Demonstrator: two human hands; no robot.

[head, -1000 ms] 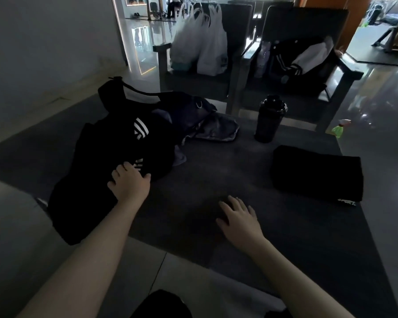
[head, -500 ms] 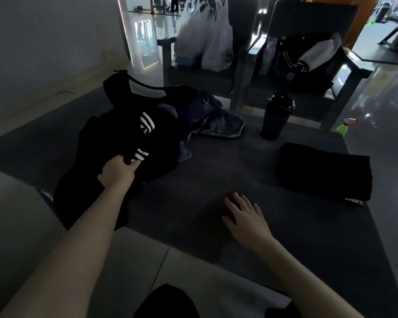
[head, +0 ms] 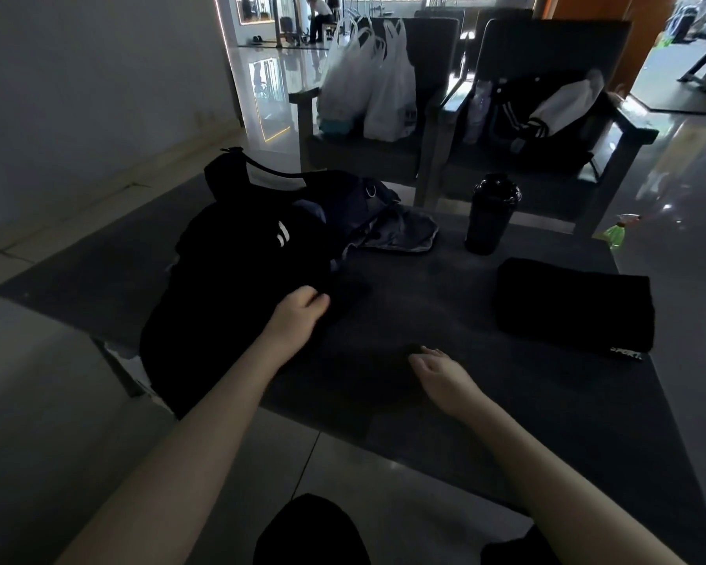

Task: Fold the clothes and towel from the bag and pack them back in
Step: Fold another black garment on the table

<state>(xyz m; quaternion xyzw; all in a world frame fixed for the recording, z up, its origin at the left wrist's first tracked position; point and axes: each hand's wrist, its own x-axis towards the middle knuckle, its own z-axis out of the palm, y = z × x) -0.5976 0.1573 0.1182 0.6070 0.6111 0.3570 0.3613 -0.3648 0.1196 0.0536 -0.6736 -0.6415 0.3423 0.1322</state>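
a: where is the clothing?
b: a black garment (head: 229, 287) with white stripes lies heaped on the left of a dark table (head: 424, 279), and part of it hangs over the near edge. the left hand (head: 302, 309) has its fingers curled round a fold of it. the right hand (head: 441, 371) rests on the table, fingers loose, holding nothing.
a: how should this step go?
b: probably draw the cloth toward the middle, spread it flat, then fold. the free hand could pin one edge, since the cloth looks limp and may bunch.
a: and around it?
b: a folded black towel (head: 571, 303) lies on the right, well apart. a dark bag (head: 355, 205) sits behind the garment, with a black bottle (head: 492, 214) near it. chairs (head: 433, 148) beyond hold white plastic bags (head: 367, 83). the floor (head: 689, 177) is glossy and the light is dim.
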